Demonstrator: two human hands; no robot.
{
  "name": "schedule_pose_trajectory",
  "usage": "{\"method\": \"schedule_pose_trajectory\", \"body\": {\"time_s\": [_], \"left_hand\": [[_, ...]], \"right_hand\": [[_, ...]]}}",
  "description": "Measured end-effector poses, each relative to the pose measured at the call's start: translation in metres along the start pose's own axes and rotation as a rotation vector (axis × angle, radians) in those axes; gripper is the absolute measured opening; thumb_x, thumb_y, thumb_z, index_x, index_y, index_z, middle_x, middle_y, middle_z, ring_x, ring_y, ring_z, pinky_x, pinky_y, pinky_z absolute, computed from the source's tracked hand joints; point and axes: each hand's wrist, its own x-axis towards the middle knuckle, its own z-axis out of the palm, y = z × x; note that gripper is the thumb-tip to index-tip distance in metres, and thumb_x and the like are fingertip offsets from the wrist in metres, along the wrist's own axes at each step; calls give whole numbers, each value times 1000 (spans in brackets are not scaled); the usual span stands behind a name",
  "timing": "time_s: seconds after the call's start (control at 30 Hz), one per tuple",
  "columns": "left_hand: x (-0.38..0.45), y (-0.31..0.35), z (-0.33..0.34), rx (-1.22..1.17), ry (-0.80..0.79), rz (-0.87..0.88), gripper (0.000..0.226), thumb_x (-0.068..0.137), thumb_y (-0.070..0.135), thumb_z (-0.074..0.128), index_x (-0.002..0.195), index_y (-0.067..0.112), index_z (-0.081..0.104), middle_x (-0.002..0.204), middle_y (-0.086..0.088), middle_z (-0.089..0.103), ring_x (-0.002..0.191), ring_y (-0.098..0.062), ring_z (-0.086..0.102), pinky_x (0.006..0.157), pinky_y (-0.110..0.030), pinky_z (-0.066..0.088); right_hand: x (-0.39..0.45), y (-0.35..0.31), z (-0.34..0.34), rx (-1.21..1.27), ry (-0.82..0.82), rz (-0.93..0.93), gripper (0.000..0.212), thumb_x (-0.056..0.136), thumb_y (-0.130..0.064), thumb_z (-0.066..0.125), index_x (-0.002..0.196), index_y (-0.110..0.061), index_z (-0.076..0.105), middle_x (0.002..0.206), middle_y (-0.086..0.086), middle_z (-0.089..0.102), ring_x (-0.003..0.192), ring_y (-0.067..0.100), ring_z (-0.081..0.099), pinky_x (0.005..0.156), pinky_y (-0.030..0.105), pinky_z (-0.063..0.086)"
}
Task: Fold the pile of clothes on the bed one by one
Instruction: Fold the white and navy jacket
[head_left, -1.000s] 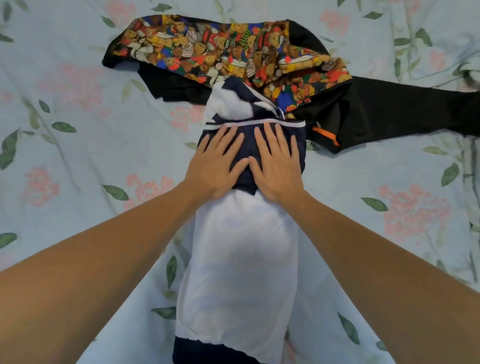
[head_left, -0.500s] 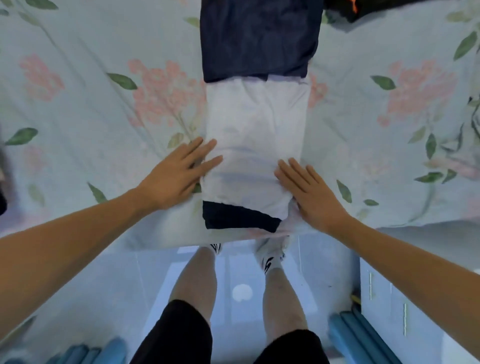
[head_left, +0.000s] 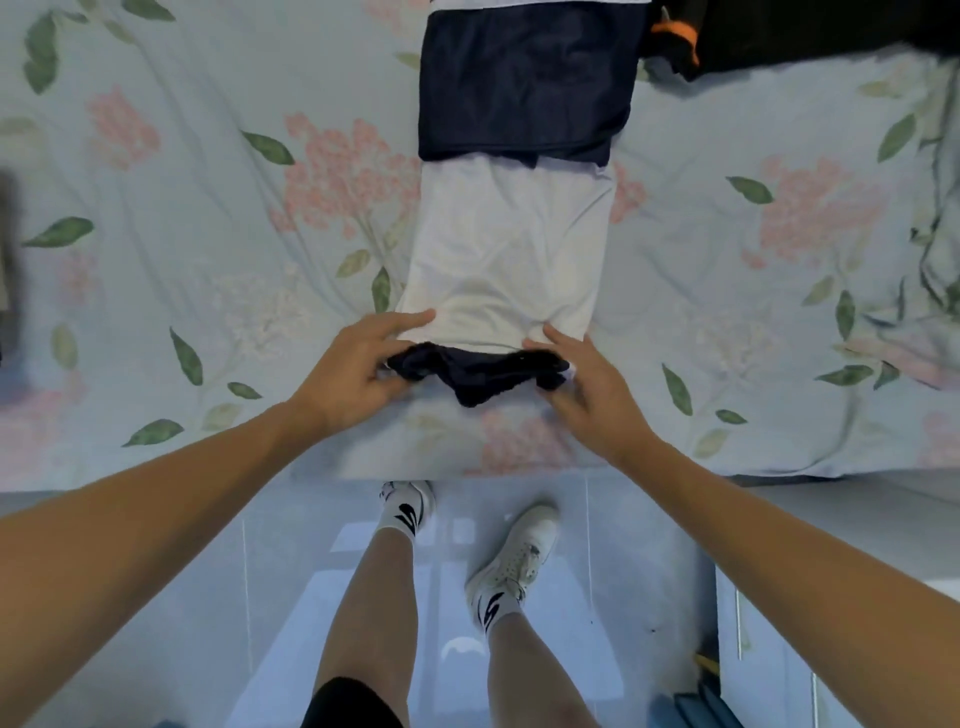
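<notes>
The bed (head_left: 218, 171), covered in a floral sheet, carries a long white and navy garment (head_left: 506, 244) laid out in a narrow strip running from the near edge away to the far side, with a black garment (head_left: 810, 31) at the far right. The left hand (head_left: 353, 371) and right hand (head_left: 587, 387) each pinch a corner of the navy hem (head_left: 475, 371) at the near end, fingers curled closed on it. The cloth looks thin, light and limp, so I judge those two corners the right hold for carrying the hem over.
</notes>
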Motion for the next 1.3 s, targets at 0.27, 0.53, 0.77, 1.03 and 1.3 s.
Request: {"method": "schedule_pose_trajectory", "body": {"time_s": [0.27,0.53,0.77,1.03,1.3], "left_hand": [[47,41,15,-13,344,-597,36,89,46,74,95,16,55,90,1,60,88,-22,55,78,-39,44],[37,12,20,616,110,428,46,77,-5,65,121,9,64,129,-8,61,120,-31,58,96,-40,45],[47,-15,5,635,-106,299,85,88,-9,51,164,13,20,172,-3,16,159,-19,13,128,-43,18],[75,-10,-39,64,-171,141,59,91,7,65,147,24,56,152,7,54,139,-13,51,111,-37,47],[166,41,-142,-378,203,-132,16,96,8,66,112,12,64,97,1,68,78,6,62,69,-12,49]], "right_hand": [[44,-23,-4,-81,336,451,34,91,-39,74,96,-15,50,76,-3,52,70,18,53,66,37,45],[34,4,-1,-559,-30,-358,80,79,5,58,156,-5,42,164,11,38,154,30,31,123,49,30],[46,20,-19,-674,-230,-280,91,84,-5,55,166,-16,19,174,-2,13,161,16,6,130,47,13],[66,6,-54,-221,-152,-61,66,87,11,62,146,-20,60,149,5,59,143,28,49,123,48,35],[165,-79,-138,139,269,196,20,90,-18,75,108,-21,66,98,-9,69,87,-4,63,73,11,47]]}}
